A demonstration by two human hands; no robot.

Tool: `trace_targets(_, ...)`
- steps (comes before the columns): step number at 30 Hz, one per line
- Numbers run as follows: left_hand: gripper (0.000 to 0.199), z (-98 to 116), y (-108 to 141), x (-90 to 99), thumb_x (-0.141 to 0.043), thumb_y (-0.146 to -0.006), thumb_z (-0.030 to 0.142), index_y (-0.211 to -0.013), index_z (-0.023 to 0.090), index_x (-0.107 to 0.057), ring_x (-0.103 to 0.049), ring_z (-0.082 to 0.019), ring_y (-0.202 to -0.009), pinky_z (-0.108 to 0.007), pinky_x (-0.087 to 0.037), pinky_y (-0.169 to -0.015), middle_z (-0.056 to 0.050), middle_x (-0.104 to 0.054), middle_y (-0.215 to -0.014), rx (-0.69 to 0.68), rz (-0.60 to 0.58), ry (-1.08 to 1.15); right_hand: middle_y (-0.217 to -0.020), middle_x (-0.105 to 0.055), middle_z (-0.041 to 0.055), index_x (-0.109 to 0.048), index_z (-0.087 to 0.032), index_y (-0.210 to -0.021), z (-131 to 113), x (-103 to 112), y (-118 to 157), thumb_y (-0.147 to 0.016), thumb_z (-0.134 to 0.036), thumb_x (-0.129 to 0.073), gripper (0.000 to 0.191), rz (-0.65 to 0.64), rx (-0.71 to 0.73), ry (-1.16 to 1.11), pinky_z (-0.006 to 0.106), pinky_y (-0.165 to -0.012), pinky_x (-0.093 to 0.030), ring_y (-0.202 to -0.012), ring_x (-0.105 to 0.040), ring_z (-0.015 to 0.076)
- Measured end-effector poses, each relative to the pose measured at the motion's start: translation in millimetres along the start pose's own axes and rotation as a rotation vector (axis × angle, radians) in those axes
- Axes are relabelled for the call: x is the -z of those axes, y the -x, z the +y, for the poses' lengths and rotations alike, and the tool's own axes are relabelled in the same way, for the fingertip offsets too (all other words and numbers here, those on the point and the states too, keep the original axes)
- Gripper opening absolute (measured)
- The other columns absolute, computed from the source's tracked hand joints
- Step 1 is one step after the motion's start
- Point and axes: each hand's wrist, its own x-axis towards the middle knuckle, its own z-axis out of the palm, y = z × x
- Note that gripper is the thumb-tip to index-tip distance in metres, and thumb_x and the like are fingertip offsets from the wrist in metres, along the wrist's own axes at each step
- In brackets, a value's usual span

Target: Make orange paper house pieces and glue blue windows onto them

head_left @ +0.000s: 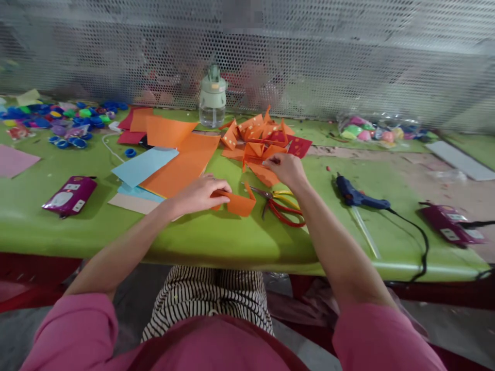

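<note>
My left hand (207,193) is closed on a folded orange paper piece (240,204), held low over the green table (193,234). Its free end bends upward on the right. My right hand (284,167) has its fingers pinched at the near edge of a pile of folded orange and red paper pieces (255,135); whatever lies between the fingertips is too small to make out. Between the hands and just below the right one lie scissors (284,206) with red and yellow handles. Flat orange sheets (181,162) and light blue sheets (145,166) are stacked beyond my left hand.
A water bottle (212,98) stands near the mesh panel at the back. On the right are a blue glue gun (359,196) with its cord and a purple power box (450,224). Another purple box (70,196) and colourful small pieces (58,121) are on the left.
</note>
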Motion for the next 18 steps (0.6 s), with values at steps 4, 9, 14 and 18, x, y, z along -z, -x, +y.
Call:
trace_targets(4,0.013,-9.7,-5.0,-11.1,-0.063,-0.094,0.031,-0.101,0.022,-0.068,-0.064,-0.022,-0.099,-0.039,-0.05,-0.092,-0.005,-0.073,-0.097,0.001,0.104,-0.025,-0.094,-0.08,0.0084,-0.08,-0.015,-0.097,11.1,-3.9,-8.7,-0.088,-0.024,-0.061,0.022,0.001,-0.055,0.082,0.028,-0.073,-0.047,-0.087,-0.071,0.0223)
trace_targets(9,0.013,-14.7,-1.3,-22.2,-0.061,-0.096,0.033,-0.101,0.023,-0.068,-0.068,-0.02,-0.097,-0.049,-0.043,-0.112,-0.002,-0.075,-0.097,-0.098,0.147,-0.095,-0.098,-0.08,0.0099,-0.08,-0.016,-0.097,11.0,-15.9,-13.2,-0.089,-0.021,-0.058,0.024,-0.03,-0.075,0.169,0.029,-0.075,-0.049,-0.09,-0.072,0.0239)
trace_targets(14,0.013,-14.6,1.1,-26.6,-0.062,-0.096,0.034,-0.1,0.023,-0.068,-0.07,-0.019,-0.095,-0.05,-0.043,-0.115,-0.001,-0.076,-0.096,-0.135,0.185,-0.135,-0.102,-0.08,0.0123,-0.08,-0.017,-0.099,14.2,-18.1,-12.4,-0.089,-0.018,-0.054,0.028,-0.036,-0.075,0.217,0.031,-0.078,-0.051,-0.095,-0.073,0.0265)
trace_targets(18,0.014,-14.7,1.4,-28.0,-0.061,-0.097,0.035,-0.101,0.024,-0.068,-0.07,-0.019,-0.095,-0.051,-0.043,-0.116,-0.001,-0.077,-0.096,-0.125,0.187,-0.141,-0.104,-0.079,0.0143,-0.08,-0.017,-0.102,20.0,-16.6,-10.8,-0.091,-0.02,-0.053,0.029,0.003,-0.1,0.234,0.033,-0.079,-0.052,-0.096,-0.072,0.0276)
